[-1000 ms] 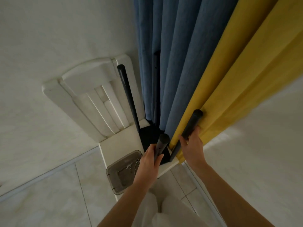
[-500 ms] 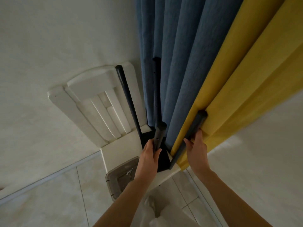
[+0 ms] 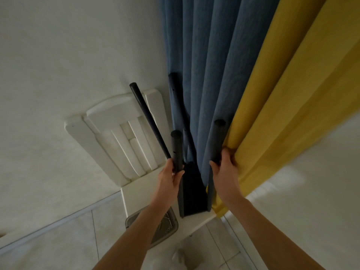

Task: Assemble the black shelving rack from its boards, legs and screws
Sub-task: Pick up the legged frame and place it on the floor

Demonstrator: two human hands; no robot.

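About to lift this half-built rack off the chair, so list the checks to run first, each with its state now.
1. Left hand grips the near left leg: ok.
2. Right hand grips the near right leg: ok.
3. Black board rests on the white chair seat: ok.
4. Blue curtain clear of the legs: not ok, it hangs between them and drapes against the far leg.
5. All four legs screwed tight: cannot tell, the joints are hidden.
6. Plastic screw container out of the way: not ok, it sits on the seat under the left forearm.
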